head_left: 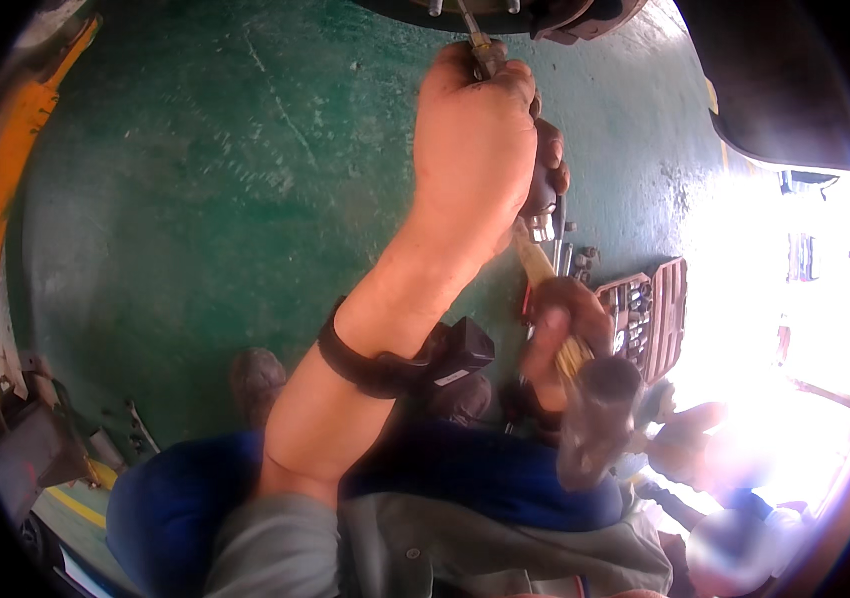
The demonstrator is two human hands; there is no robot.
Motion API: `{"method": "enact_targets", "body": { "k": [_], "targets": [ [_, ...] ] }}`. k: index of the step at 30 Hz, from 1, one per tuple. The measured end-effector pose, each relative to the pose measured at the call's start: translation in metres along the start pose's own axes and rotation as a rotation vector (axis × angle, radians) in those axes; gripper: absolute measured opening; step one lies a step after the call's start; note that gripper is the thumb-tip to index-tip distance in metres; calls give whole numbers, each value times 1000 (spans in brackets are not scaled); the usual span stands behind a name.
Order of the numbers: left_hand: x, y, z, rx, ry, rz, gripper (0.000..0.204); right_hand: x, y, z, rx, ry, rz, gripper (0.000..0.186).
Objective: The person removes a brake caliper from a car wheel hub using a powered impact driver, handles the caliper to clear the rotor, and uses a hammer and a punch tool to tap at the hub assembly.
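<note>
A: Biggest first?

B: Green floor (196, 229), scuffed, spread out beneath the fingers of left hand (480, 125) and right hand (555, 329) alike.

A: Next in size?

B: Blue trousers (485, 478), nearer the body than either set of fingers. Then an orange post (8, 219), well off to the left of the fingers. Just beyond the left fingertips, a dark round hub (405, 10) with studs, cut by the upper edge.

A: And to the right?

B: A reddish-brown socket case (672, 309), unfolded on the floor, just right of the right-hand fingers. Small metal pieces set in rows inside.

A: Right-hand fingers?

B: Clamped around the wooden handle of a hammer (599, 424). Dark head on the body side of the fingers, blurred; handle end poking out past them toward the left wrist.

A: Left-hand fingers?

B: Wrapped tight around the dark handle of a screwdriver-like tool (537, 194). Thin shaft beyond the fingers, toward the hub; tip out of sight, so cannot tell about contact.

A: Smallest?

B: A shiny metal cap (542, 227), at the near end of that handle, just below the curled left fingers.
</note>
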State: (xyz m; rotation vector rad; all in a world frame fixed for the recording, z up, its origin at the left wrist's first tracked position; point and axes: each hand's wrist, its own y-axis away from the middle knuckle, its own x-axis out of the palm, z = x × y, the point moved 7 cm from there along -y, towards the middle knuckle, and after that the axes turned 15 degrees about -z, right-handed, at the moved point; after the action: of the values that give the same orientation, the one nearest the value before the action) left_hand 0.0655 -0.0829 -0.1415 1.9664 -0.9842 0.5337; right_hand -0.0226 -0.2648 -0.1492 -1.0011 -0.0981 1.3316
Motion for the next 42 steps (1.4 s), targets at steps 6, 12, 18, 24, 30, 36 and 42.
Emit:
{"method": "enact_targets", "body": {
  "k": [6, 12, 18, 24, 30, 36, 42],
  "targets": [
    [-3, -1, -4, 53, 10, 11, 14, 13, -10, -6, -146, -78, -4, 17],
    [6, 0, 1, 20, -17, 2, 16, -9, -3, -6, 14, -302, -192, 18],
    [-9, -3, -3, 66, 16, -42, 19, 9, 9, -19, 96, 54, 279, 24],
    [-5, -1, -4, 45, -27, -42, 23, 7, 21, -27, 178, -61, 166, 22],
    [-12, -7, -11, 57, -58, -11, 25, 15, 21, -35, 82, -22, 190, 26],
    [-5, 0, -8, 43, -48, 0, 25, 26, 8, -23, 25, -43, 166, 19],
    [-11, -4, -17, -2, -104, 9, 27, 9, 12, -23, -49, 72, 61, 21]
  ]
}}
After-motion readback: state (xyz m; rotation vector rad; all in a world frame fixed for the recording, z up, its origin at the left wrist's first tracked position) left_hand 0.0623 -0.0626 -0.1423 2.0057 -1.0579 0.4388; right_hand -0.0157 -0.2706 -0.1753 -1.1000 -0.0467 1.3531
